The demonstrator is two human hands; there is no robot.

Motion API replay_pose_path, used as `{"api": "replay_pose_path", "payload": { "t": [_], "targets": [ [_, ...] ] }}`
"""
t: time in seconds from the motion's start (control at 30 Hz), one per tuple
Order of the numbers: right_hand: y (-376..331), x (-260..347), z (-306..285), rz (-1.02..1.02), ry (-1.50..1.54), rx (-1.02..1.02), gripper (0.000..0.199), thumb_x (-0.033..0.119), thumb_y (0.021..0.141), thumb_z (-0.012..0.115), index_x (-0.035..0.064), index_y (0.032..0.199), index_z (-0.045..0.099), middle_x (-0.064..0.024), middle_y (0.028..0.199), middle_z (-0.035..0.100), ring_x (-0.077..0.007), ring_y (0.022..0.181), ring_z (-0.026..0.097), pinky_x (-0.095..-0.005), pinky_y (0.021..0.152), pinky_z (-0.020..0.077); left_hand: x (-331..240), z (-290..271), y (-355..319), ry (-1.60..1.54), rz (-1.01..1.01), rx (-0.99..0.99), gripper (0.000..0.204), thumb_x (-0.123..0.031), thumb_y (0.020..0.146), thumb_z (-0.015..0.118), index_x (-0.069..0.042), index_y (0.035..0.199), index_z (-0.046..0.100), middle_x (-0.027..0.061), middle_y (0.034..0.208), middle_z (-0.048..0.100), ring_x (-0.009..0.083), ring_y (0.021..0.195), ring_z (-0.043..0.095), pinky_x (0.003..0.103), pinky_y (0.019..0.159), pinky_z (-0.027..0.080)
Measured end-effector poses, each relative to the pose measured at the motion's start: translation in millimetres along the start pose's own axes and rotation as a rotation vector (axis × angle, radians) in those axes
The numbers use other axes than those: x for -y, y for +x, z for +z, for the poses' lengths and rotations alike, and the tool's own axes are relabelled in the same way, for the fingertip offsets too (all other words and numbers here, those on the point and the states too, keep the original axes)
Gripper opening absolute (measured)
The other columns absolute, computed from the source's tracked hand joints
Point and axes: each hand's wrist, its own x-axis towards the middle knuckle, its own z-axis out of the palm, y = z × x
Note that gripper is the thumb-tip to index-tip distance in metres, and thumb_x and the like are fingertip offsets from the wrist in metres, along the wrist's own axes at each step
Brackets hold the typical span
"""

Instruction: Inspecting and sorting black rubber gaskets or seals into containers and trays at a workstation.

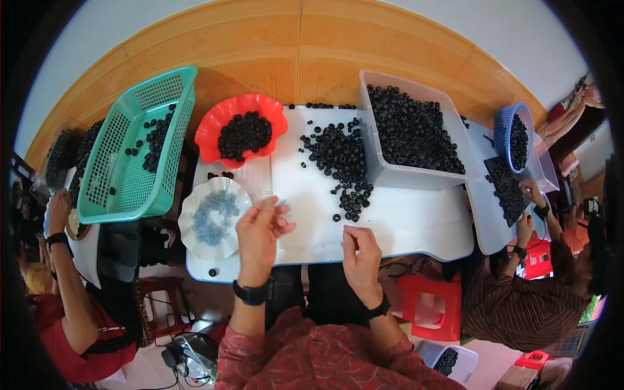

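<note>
The loose black rings lay heaped on the white table, a narrow tongue of them running toward the person, with one black ring at its near end. They looked small, light and stiff, probably hard to break but apt to roll or slip; the surest hold would likely be across the outer wall, between thumb and fingertip. Just below them was the right hand, thumb and forefinger brought close together, the others folded; whether anything was pinched there could not be told. The left hand hung beside a few pale bits, its fingers half curled and partly apart, its grip equally unclear. Those bits seemed nearly weightless and would call for a fine fingertip pinch. Left of it stood a white scalloped dish of similar bits, with a red bowl of black rings beyond; a translucent tub flanked the heap, and a green basket stood farther left.
</note>
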Motion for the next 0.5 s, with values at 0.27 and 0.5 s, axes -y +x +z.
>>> {"api": "replay_pose_path", "payload": {
  "t": [0.27,0.5],
  "targets": [
    [2.6,-11.8,3.4,0.005,-0.026,0.006,0.014,-0.001,0.087,0.058,0.0009,0.100,0.060,-0.0166,0.089,0.059,-0.0308,0.071,0.061,-0.0360,0.061,0.0493,39.9,46.6,13.4,0.901,0.177,0.237,0.021,-0.014,0.090,0.062,0.002,0.102,0.068,0.0063,0.074,0.066,0.0071,0.061,0.059,0.025,0.048,0.051],
    [-5.4,-15.8,-1.1,0.032,0.000,0.004,0.015,-0.002,0.086,0.057,0.0020,0.101,0.059,-0.0162,0.093,0.060,-0.0331,0.077,0.062,-0.0371,0.065,0.0509,67.7,70.5,46.9,1.446,0.579,0.135,0.017,-0.016,0.082,0.065,-0.006,0.095,0.070,0.0232,0.081,0.065,0.0414,0.076,0.063,0.046,0.070,0.051]
  ]
}}
